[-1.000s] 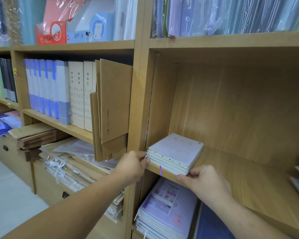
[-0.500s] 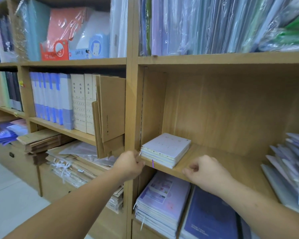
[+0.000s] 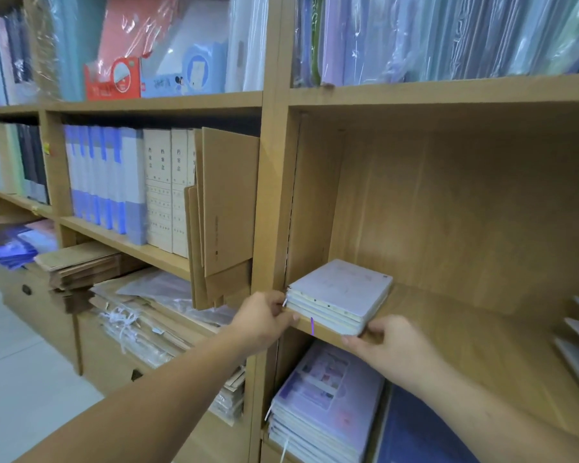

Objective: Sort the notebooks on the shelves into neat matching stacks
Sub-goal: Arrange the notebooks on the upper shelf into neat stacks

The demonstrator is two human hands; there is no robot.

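Pale lilac notebook stack [image 3: 340, 295], left hand [image 3: 264, 320] pinching corner, right hand [image 3: 391, 345] seemingly gripping edge

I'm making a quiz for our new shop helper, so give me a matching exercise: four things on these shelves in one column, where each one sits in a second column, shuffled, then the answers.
Things
1. pale stack
2. red box
3. blue binders
4. purple stack

Places
A. standing upright beside the beige boxes
B. on the top shelf
C. lying flat, one shelf below the hands
D. between the left hand and the right hand

Pairs: 1-D, 2-B, 3-A, 4-C
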